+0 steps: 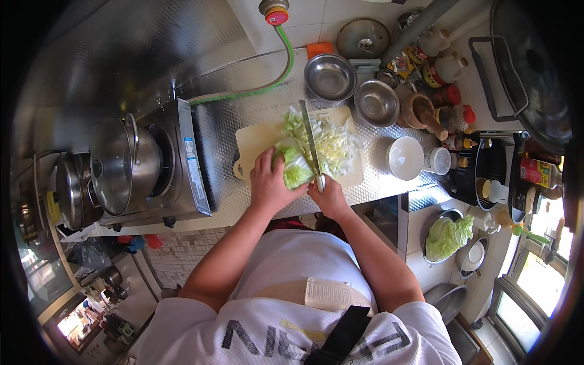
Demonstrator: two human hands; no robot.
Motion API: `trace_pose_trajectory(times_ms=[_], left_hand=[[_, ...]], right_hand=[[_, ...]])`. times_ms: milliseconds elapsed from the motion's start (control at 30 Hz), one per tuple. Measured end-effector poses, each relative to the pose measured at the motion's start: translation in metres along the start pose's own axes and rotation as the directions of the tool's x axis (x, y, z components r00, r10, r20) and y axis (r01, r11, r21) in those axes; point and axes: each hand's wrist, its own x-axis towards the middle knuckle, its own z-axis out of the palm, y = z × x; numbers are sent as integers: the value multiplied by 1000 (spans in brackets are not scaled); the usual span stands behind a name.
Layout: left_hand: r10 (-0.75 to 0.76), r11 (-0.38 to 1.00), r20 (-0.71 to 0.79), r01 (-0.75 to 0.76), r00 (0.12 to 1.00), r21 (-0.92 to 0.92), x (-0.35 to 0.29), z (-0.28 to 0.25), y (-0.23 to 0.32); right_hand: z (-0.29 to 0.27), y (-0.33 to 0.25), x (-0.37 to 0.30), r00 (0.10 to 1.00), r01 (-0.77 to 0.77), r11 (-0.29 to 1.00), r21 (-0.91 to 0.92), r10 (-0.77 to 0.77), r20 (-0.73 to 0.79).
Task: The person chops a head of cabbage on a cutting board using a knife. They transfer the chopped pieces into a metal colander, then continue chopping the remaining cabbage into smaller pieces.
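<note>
My left hand point(272, 182) is closed over a piece of green-white cabbage point(297, 170), pressing it on the cream cutting board point(250, 141). My right hand point(329, 198) grips the handle of a kitchen knife point(311, 135), whose long blade points away from me. The blade stands along the right side of the cabbage piece, close to it; whether its edge touches the board is hidden. Shredded cabbage point(338, 149) is heaped right of the blade, and more shreds lie at its far left side.
A gas stove point(193, 158) with a lidded steel pot point(115, 164) stands to the left. Two steel bowls point(330, 77), a white bowl point(405, 158) and a wooden mortar point(420, 109) are beyond and right of the board. A cabbage point(447, 237) rests in a bowl at lower right.
</note>
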Motion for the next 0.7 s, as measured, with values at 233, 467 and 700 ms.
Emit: trace_pose_trajectory(times_ms=[233, 467, 700], left_hand=[[49, 938, 51, -63, 998, 341, -12, 26, -13], [12, 991, 136, -30, 991, 134, -16, 9, -10], [-41, 999, 157, 39, 987, 16, -12, -12, -35]], right_hand=[[7, 34, 8, 984, 174, 985, 1, -174, -38], [-30, -4, -15, 995, 101, 985, -140, -103, -4], [-58, -25, -39, 991, -122, 990, -76, 127, 54]])
